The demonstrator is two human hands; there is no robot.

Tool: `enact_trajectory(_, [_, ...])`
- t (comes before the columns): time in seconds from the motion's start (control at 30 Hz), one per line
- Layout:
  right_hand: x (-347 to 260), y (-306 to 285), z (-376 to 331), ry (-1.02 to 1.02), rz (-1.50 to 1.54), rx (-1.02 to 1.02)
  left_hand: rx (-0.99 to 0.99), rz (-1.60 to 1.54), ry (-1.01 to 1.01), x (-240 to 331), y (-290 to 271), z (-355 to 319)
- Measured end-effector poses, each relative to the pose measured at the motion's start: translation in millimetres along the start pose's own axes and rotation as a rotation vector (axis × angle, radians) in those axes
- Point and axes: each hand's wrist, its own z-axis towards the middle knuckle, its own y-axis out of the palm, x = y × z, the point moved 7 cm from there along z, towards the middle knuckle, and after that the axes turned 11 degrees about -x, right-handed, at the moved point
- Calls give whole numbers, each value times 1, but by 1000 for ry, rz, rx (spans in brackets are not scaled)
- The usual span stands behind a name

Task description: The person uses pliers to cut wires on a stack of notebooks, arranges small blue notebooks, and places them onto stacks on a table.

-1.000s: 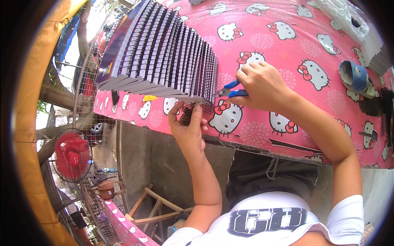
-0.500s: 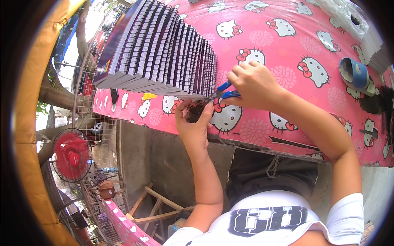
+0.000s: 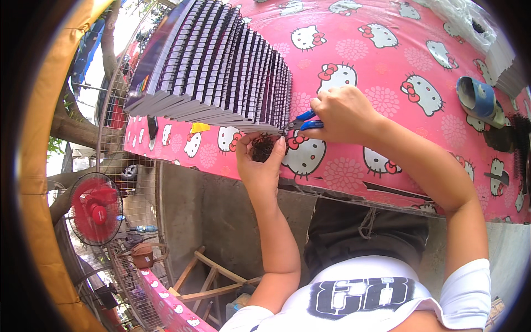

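Note:
My right hand (image 3: pixel 347 113) is closed around the blue-handled pliers (image 3: pixel 311 125), whose jaws point left toward the near right corner of a row of spiral-bound notebooks (image 3: pixel 221 72). The notebooks are packed side by side with their black coils facing up. My left hand (image 3: pixel 260 174) curls at the table edge just below that corner, fingers around a clump of dark, thin, curly pieces (image 3: pixel 262 148). Its thumb reaches up close to the plier tips. What the jaws touch is too small to make out.
A pink patterned cloth covers the table (image 3: pixel 354 50). To the right lie a blue roll (image 3: pixel 480 99) and a stack of paper (image 3: pixel 506 63) under clear plastic. A phone (image 3: pixel 152 127) and a yellow piece (image 3: pixel 200 127) sit by the notebooks. A red fan (image 3: pixel 97 207) stands at left.
The plier handles have come closer together in my right hand. My left hand stays at the notebook corner, with its hold on the dark clump little changed.

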Motion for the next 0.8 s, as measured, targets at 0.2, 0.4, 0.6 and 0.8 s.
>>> enact_trajectory(0.2, [-9,-16,-18,-116,-181,397,-48,20,7,0,1,0])
enact_trajectory(0.4, [-11,-19,-21,-109,-214,405,-28,15,122,-1,3,-1])
enact_trajectory(0.6, [4,-21,-23,-38,-219,491,-27,44,134,-7,4,3])
enact_trajectory(0.8, [-4,-18,-30,-103,-180,416,-4,31,149,-1,6,-2])
